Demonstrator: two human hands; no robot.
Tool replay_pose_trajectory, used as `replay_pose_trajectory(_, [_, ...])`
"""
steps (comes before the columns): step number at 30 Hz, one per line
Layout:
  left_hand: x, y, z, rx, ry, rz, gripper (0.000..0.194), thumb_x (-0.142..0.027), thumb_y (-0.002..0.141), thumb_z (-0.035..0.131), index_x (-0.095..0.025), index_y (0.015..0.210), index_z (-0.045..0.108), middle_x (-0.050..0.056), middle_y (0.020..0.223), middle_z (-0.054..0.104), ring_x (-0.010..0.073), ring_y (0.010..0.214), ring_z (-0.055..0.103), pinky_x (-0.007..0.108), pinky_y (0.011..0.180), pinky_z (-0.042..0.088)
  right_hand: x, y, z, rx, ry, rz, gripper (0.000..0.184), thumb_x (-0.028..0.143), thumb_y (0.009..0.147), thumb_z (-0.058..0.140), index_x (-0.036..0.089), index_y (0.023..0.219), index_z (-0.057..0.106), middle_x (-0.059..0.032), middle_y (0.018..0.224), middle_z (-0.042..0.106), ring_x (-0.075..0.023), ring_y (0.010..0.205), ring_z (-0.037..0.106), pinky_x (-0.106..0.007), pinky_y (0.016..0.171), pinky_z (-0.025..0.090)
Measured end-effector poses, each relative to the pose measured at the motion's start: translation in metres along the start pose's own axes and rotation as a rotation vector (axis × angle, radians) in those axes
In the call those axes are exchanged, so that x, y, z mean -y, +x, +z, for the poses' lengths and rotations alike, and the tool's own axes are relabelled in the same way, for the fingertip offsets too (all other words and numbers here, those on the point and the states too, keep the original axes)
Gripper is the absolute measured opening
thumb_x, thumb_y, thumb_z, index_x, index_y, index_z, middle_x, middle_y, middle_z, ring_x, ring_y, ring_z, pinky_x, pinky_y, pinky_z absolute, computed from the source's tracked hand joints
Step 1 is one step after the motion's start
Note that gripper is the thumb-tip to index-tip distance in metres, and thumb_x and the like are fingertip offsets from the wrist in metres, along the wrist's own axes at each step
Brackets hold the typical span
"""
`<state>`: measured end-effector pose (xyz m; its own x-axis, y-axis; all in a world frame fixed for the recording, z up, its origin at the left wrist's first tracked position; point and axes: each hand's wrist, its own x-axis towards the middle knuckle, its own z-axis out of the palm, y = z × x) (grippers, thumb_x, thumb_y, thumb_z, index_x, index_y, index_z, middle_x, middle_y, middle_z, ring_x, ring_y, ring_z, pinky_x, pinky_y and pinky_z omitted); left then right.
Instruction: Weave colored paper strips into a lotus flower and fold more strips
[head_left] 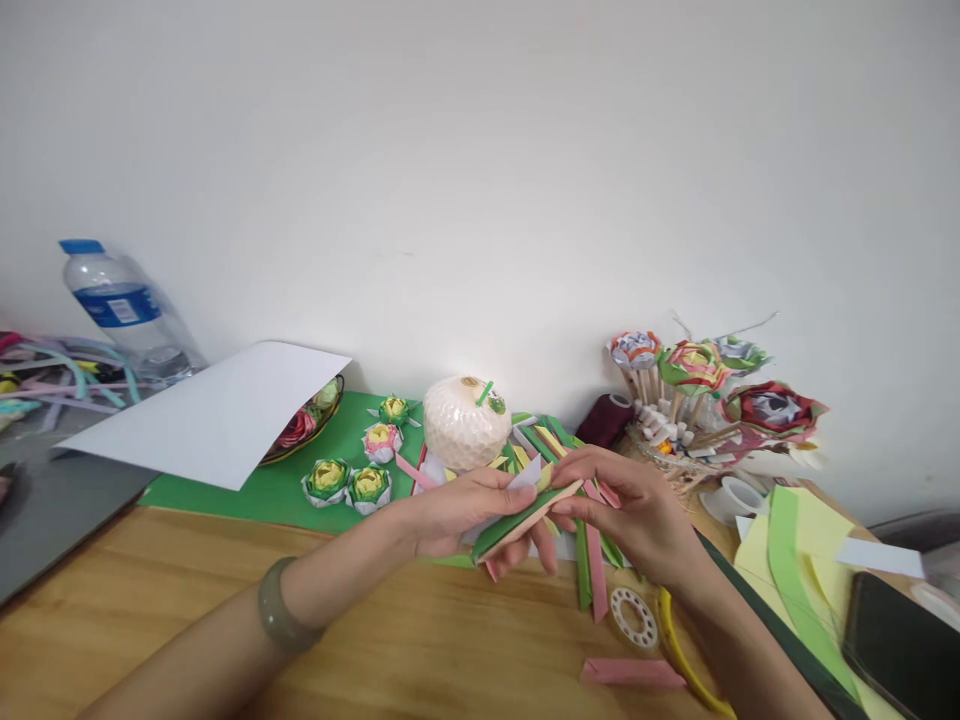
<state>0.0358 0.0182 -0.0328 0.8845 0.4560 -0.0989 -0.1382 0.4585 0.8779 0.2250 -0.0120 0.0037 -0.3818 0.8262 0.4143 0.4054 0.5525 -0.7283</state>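
Note:
A long, flat bundle of folded paper pieces (517,525), green on top with a pale pink edge and a bit of white, lies across my left hand (461,510). The left thumb presses on it and the fingers curl underneath. At its right end, the fingertips of my right hand (626,505) pinch the paper. Behind both hands, more folded strips in green, yellow, white and pink are heaped beside a white textured ball-shaped object (466,425). One pink folded strip (634,673) lies alone on the wooden table (337,630).
Several small paper lotus flowers (369,486) sit on a green sheet (289,508) at left, near a white sheet (217,405) and a water bottle (120,310). Rightward are paper flowers on sticks (694,367), a white holed ring (634,617), a yellow ring (679,650) and a phone (904,640).

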Motion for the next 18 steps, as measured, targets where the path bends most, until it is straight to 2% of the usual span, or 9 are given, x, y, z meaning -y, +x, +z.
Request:
replay_pose_trajectory(4, [-0.002, 0.003, 0.002, -0.121, -0.055, 0.047, 0.037, -0.045, 0.081, 0.051, -0.011, 0.09, 0.062, 0.009, 0.074, 0.067, 0.0156, 0.062, 0.062, 0.025, 0.054, 0.046, 0.008, -0.002, -0.007, 0.047, -0.099, 0.023, 0.013, 0.03, 0.08, 0.06, 0.018, 0.074, 0.064, -0.0034, 0.076, 0.067, -0.0164, 0.072, 0.061, -0.026, 0.066, 0.044])
replay_pose_trajectory(8, [-0.004, 0.003, 0.001, -0.233, 0.0, 0.146, 0.033, -0.039, 0.082, 0.053, -0.01, 0.09, 0.066, 0.012, 0.088, 0.068, 0.0165, 0.079, 0.062, 0.022, 0.06, 0.045, 0.013, -0.002, -0.008, 0.159, -0.158, 0.098, 0.016, 0.032, 0.079, 0.061, 0.019, 0.071, 0.064, -0.0002, 0.068, 0.066, -0.0144, 0.064, 0.059, -0.024, 0.06, 0.043])
replay_pose_trajectory(12, [-0.005, 0.002, 0.0, -0.169, -0.058, 0.128, 0.031, -0.037, 0.079, 0.058, -0.009, 0.09, 0.067, 0.014, 0.093, 0.066, 0.0182, 0.084, 0.06, 0.026, 0.067, 0.047, 0.015, 0.0, -0.003, 0.329, -0.094, 0.193, 0.015, 0.033, 0.078, 0.061, 0.02, 0.073, 0.065, 0.0007, 0.073, 0.068, -0.0145, 0.07, 0.06, -0.023, 0.063, 0.044])
replay_pose_trajectory(14, [-0.004, 0.001, 0.0, -0.152, -0.105, 0.123, 0.029, -0.036, 0.076, 0.062, -0.01, 0.089, 0.066, 0.011, 0.09, 0.066, 0.0172, 0.084, 0.06, 0.027, 0.072, 0.047, 0.015, 0.0, 0.001, 0.355, -0.034, 0.214, 0.016, 0.033, 0.078, 0.06, 0.019, 0.073, 0.064, -0.0001, 0.077, 0.068, -0.0147, 0.074, 0.061, -0.023, 0.065, 0.045])
replay_pose_trajectory(18, [0.002, 0.001, 0.002, -0.149, -0.122, 0.048, 0.029, -0.037, 0.069, 0.069, -0.01, 0.077, 0.062, 0.001, 0.069, 0.061, 0.0092, 0.063, 0.057, 0.023, 0.065, 0.046, 0.013, 0.0, 0.009, 0.352, 0.028, 0.154, 0.013, 0.028, 0.08, 0.059, 0.018, 0.072, 0.062, -0.0001, 0.076, 0.067, -0.014, 0.071, 0.06, -0.023, 0.064, 0.046])
